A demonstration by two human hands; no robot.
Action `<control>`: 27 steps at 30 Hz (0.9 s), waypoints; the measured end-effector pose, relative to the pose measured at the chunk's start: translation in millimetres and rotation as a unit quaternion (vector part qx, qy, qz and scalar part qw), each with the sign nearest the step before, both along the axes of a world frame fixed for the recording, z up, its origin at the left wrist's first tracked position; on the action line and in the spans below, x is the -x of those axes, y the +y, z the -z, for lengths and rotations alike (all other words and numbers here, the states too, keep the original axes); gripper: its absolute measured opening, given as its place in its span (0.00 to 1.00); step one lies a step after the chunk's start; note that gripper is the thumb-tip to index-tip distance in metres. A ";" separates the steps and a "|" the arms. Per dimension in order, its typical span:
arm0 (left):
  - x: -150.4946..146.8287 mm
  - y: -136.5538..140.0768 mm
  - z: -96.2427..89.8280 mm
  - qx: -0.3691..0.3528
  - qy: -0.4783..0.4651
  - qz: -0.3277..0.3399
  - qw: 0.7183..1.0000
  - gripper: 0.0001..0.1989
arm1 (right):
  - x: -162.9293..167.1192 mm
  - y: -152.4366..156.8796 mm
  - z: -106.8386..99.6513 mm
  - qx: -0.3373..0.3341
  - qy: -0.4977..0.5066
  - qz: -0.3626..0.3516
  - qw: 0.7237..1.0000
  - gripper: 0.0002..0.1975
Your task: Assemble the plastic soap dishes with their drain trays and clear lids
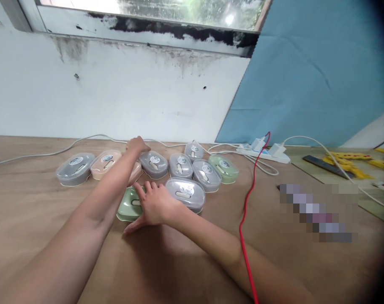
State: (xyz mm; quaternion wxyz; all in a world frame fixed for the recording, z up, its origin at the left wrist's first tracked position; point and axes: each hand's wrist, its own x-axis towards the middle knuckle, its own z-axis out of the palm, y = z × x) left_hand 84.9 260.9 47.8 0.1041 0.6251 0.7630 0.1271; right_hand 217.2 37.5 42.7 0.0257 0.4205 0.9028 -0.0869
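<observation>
My right hand (156,204) is over an oval green plastic box (128,205) with a clear lid, its thumb along the near side and its fingers across the right end and far side. My left hand (138,144) reaches past it to the far side of a pink lidded box (135,174), beside a grey one (154,165). Its fingertips are hidden, so its grip does not show. Another grey box (187,194) lies right of my right hand. Round labels and pale lid tabs mark these boxes.
More boxes stand in an uneven row: grey (75,169) and pink (104,162) at left, several grey and a green one (224,169) at right. A red cable (247,198) crosses the table near my right forearm. A power strip (274,156) and yellow pieces (350,162) lie farther right.
</observation>
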 end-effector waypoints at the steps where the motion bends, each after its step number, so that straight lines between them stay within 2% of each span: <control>1: 1.6 -1.0 -2.7 -0.012 -0.008 0.000 1.000 0.20 | -0.2 -0.2 -0.9 0.005 -0.003 -0.002 1.000 0.67; 4: 8.6 -8.3 -17.2 -0.076 -0.032 0.009 0.997 0.25 | -0.8 -0.4 -3.8 0.021 -0.008 -0.003 1.000 0.69; 6: 15.3 -19.7 -28.9 -0.124 -0.050 0.039 0.990 0.31 | -1.0 -0.4 -5.0 0.022 -0.011 -0.001 1.000 0.69; 10: 33.2 -71.4 -37.7 -0.199 -0.085 0.177 0.960 0.31 | -1.5 -0.9 -5.7 0.030 -0.021 -0.001 0.999 0.67; 12: 44.1 -111.3 -30.0 -0.220 -0.097 0.250 0.938 0.31 | -1.8 -1.1 -5.7 0.029 -0.016 0.000 0.999 0.66; 15: 62.2 -174.0 -7.6 -0.246 -0.101 0.308 0.914 0.26 | -2.0 -1.0 -6.0 0.022 -0.010 0.000 1.000 0.64; 17: 74.3 -207.5 9.4 -0.305 -0.116 0.358 0.875 0.25 | -1.8 -0.6 -6.5 0.024 -0.015 -0.001 1.000 0.65; 18: 79.8 -219.7 17.5 -0.318 -0.121 0.371 0.864 0.25 | -1.6 -0.5 -6.8 0.027 -0.020 0.000 0.999 0.66; 22: 94.4 -238.4 42.1 -0.351 -0.121 0.425 0.825 0.28 | -1.7 0.0 -6.7 0.035 -0.030 -0.009 0.999 0.69; 27: 94.9 -231.2 52.7 -0.354 -0.132 0.428 0.821 0.31 | -10.4 5.5 -12.7 0.047 0.000 -0.045 0.998 0.74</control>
